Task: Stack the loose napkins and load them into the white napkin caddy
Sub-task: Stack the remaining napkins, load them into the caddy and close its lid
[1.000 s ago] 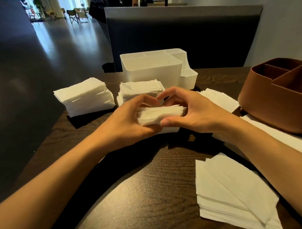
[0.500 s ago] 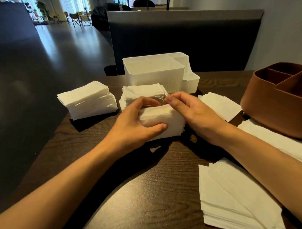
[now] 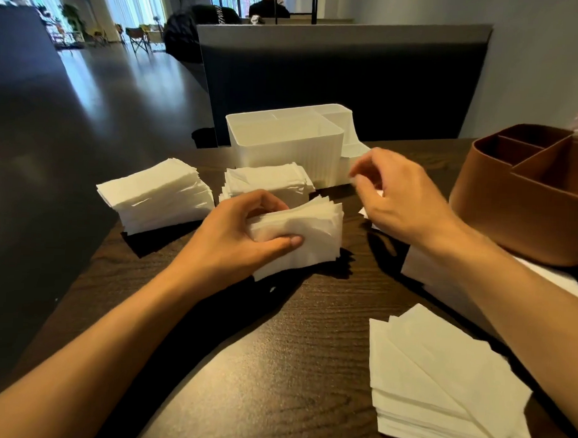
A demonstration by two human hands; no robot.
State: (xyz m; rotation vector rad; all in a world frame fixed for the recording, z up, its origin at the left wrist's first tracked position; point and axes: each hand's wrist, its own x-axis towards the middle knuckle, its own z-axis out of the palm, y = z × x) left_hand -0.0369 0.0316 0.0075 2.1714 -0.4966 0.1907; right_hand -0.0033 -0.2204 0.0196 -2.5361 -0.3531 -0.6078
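Head view: lines run from the near edge of the table point(image 3: 276, 366) outward.
Near right: fanned, messy pile of napkins point(image 3: 439, 388), not squared up yet.
Left hand point(image 3: 234, 246): thumb and fingers curled around a thick bundle of napkins point(image 3: 310, 232), held just above or resting on the wood, hard to tell which.
Right hand point(image 3: 403, 203): off the bundle, fingers loosely bent, holding nothing I can see; it's blurred though.
Behind the bundle: a squared stack point(image 3: 269, 182), plus another stack point(image 3: 157, 198) further left.
White napkin caddy point(image 3: 283, 150): just past the middle stack, big compartment looks empty.
Brown caddy point(image 3: 524, 201): far right, not our target.
Tip, my take: bring the right hand onto the free end, tap the edges flush, keep the bundle pinched on both ends and lower it straight in so the loose sheets don't splay.
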